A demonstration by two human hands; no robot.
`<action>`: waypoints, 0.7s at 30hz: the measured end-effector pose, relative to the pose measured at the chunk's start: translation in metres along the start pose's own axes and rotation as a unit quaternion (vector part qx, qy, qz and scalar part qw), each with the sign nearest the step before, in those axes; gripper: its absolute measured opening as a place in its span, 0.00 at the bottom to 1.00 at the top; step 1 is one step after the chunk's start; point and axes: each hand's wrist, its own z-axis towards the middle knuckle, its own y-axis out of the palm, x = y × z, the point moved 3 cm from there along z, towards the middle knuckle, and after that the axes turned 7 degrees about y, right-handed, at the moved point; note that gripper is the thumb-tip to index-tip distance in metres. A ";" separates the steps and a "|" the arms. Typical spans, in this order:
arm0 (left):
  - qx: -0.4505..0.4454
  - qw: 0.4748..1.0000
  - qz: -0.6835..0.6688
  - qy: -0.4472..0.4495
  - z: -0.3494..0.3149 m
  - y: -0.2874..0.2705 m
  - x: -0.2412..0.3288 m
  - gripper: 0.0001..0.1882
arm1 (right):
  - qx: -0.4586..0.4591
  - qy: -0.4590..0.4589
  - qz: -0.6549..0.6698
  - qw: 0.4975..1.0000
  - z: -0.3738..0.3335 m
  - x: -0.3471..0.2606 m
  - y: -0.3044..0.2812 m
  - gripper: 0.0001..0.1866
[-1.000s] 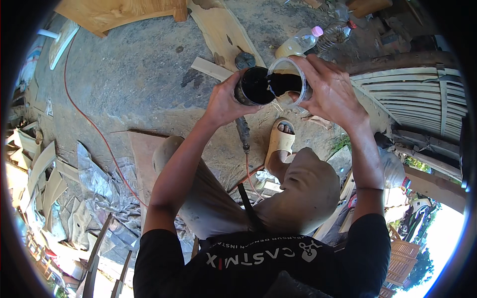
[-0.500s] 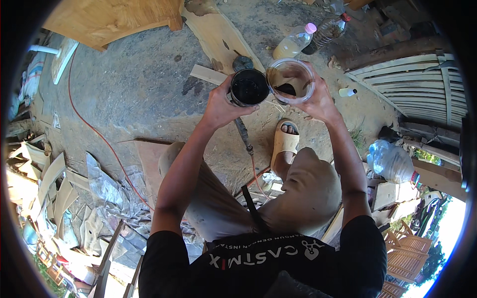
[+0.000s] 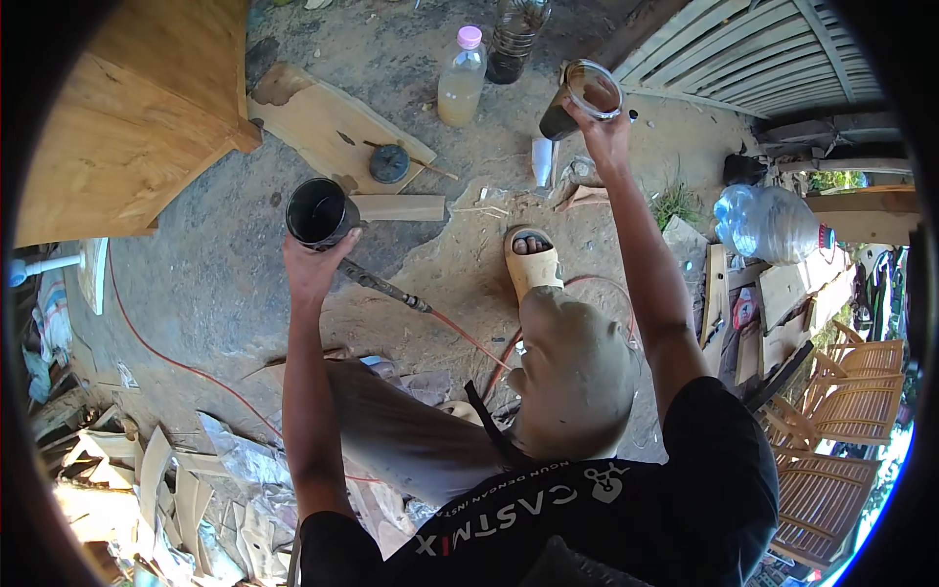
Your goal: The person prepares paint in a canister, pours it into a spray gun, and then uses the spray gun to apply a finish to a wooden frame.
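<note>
My left hand (image 3: 315,262) is wrapped round the open black cup (image 3: 318,208) of a spray gun, off to the left. Dark liquid shows inside that cup. From beneath it juts the gun's grey metal handle (image 3: 381,286), joined to a thin red hose (image 3: 468,338). Farther off and to the right, my right hand (image 3: 603,135) grips a clear plastic cup (image 3: 559,119), tilted, with dark brown liquid in it. The two cups are well apart. A round dark lid-like piece (image 3: 389,163) lies on a wooden board (image 3: 323,132) between them.
A bottle with a pink cap (image 3: 461,83) and a dark-filled bottle (image 3: 506,44) stand ahead. Wooden furniture (image 3: 161,117) is at the far left, a slatted panel (image 3: 724,54) at the far right. A large water bottle (image 3: 768,225) and wood scraps (image 3: 186,479) lie around.
The cups were side by side, rims nearly touching. My left hand has carried the spray gun left and nearer; my right hand has moved the clear cup away and tilted it. The view has shifted.
</note>
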 end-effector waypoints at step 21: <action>0.015 0.998 0.059 -0.029 0.012 -0.034 -0.049 0.22 | 0.081 0.042 -0.073 0.993 0.066 0.085 0.025 0.39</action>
